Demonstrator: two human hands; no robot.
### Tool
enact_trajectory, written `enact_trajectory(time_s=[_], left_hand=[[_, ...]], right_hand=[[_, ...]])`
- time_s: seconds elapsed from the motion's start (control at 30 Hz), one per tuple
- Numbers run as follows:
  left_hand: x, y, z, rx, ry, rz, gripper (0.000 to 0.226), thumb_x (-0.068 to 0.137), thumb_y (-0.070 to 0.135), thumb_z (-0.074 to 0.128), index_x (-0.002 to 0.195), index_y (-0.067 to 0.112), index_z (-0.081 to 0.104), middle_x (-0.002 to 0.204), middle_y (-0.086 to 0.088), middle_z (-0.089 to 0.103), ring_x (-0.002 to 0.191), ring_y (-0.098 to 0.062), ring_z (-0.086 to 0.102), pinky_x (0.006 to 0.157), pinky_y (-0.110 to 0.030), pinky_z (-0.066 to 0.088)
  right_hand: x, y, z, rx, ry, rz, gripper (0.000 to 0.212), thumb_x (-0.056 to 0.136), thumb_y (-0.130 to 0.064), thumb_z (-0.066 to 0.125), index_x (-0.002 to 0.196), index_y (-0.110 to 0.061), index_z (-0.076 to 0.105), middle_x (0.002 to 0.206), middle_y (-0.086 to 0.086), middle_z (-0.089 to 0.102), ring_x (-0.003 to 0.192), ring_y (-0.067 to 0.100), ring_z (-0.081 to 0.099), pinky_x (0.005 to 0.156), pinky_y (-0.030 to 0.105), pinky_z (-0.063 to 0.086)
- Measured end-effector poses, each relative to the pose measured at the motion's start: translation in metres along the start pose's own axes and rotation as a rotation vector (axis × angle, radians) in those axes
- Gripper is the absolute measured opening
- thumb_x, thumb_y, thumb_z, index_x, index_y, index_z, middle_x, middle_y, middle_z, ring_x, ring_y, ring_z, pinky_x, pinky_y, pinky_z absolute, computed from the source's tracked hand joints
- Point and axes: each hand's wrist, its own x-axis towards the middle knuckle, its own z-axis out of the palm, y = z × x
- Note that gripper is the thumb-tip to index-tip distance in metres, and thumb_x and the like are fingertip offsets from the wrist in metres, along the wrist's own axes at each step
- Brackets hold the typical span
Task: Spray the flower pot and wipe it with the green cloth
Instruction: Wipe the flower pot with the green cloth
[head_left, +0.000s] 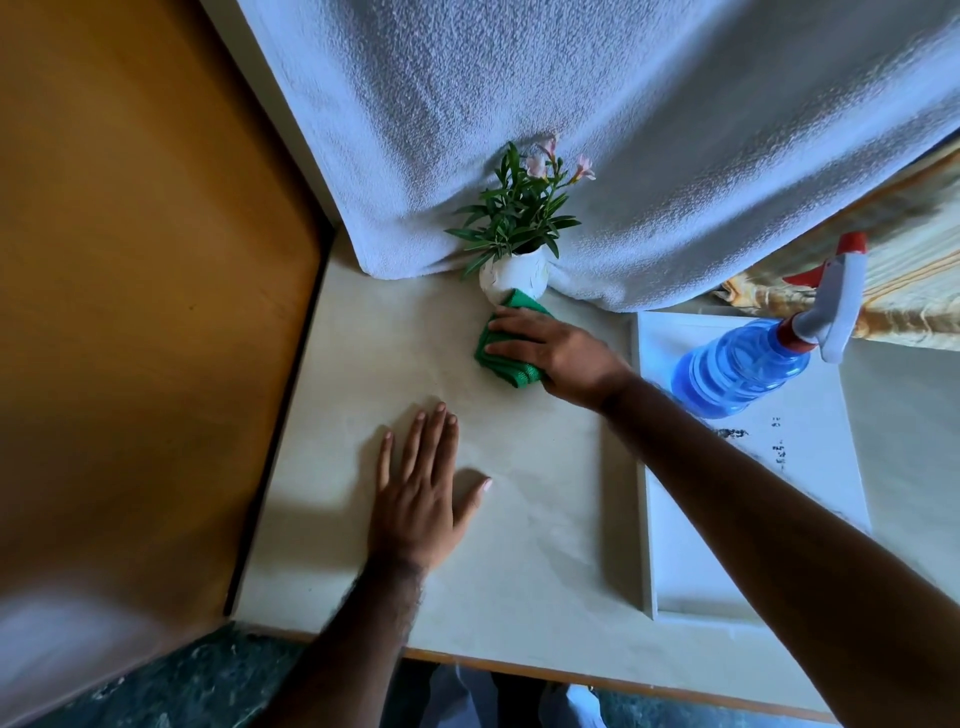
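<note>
A small white flower pot (511, 278) with green leaves and pink flowers stands at the back of the table, against a hanging white towel. A folded green cloth (506, 364) lies on the table just in front of the pot, its far corner touching the pot's base. My right hand (556, 353) rests on top of the cloth, fingers laid over it. My left hand (423, 488) lies flat on the table nearer to me, fingers spread, holding nothing. A blue spray bottle (743, 371) with a red and white trigger head stands at the right.
The spray bottle stands on a white tray (675, 571) at the right of the pale table (332, 467). A white towel (571, 130) hangs behind the pot. A wooden panel (130, 260) borders the left side. The table's front edge is near me.
</note>
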Motion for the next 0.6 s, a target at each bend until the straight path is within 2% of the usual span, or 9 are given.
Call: enact_trajectory(time_s=[0.1,0.23,0.3,0.37,0.5,0.6], left_hand=[[0.001,0.000,0.000,0.002,-0.005,-0.002,0.083,0.105,0.068,0.032,0.165,0.010,0.030,0.173,-0.010,0.031,0.159,-0.029,0.031,0.123,-0.062,0.036],[0.000,0.001,-0.002,0.007,-0.017,0.001,0.084,0.105,0.069,0.030,0.165,0.010,0.028,0.174,-0.009,0.029,0.160,-0.029,0.029,0.124,-0.061,0.034],[0.001,0.001,-0.002,0.009,-0.010,0.001,0.084,0.105,0.068,0.030,0.165,0.010,0.029,0.174,-0.009,0.030,0.160,-0.029,0.030,0.124,-0.061,0.035],[0.001,0.001,-0.002,0.008,-0.011,-0.002,0.083,0.105,0.068,0.029,0.165,0.010,0.030,0.173,-0.009,0.031,0.160,-0.029,0.030,0.124,-0.061,0.035],[0.001,0.001,-0.001,0.008,-0.018,-0.004,0.083,0.105,0.068,0.031,0.164,0.010,0.032,0.173,-0.010,0.031,0.159,-0.028,0.031,0.124,-0.061,0.035],[0.001,0.000,-0.001,0.008,-0.017,-0.004,0.083,0.105,0.068,0.031,0.165,0.010,0.031,0.173,-0.009,0.030,0.160,-0.028,0.031,0.124,-0.060,0.034]], right_hand=[[0.013,-0.001,-0.011,-0.103,0.087,-0.140,0.037,0.103,0.001,0.045,0.127,-0.006,0.071,0.140,0.020,0.063,0.137,0.040,0.054,0.116,0.048,0.042],[0.023,0.012,-0.017,-0.165,0.080,-0.156,0.050,0.114,-0.012,0.023,0.129,-0.006,0.070,0.142,0.021,0.062,0.136,0.040,0.055,0.114,0.048,0.044],[0.022,0.017,-0.013,-0.198,0.049,-0.164,0.040,0.109,-0.006,0.035,0.133,-0.009,0.068,0.146,0.020,0.059,0.138,0.040,0.053,0.114,0.048,0.045],[0.018,0.019,-0.006,-0.208,0.017,-0.161,0.041,0.101,-0.004,0.042,0.133,-0.009,0.068,0.146,0.020,0.058,0.137,0.040,0.054,0.114,0.047,0.043],[0.011,0.015,0.009,-0.152,-0.050,-0.113,0.044,0.101,-0.007,0.037,0.132,-0.007,0.068,0.145,0.021,0.059,0.137,0.041,0.054,0.112,0.049,0.047],[0.011,0.005,0.012,-0.109,-0.045,-0.056,0.052,0.095,-0.002,0.032,0.131,-0.006,0.068,0.143,0.022,0.060,0.137,0.041,0.053,0.116,0.043,0.039]])
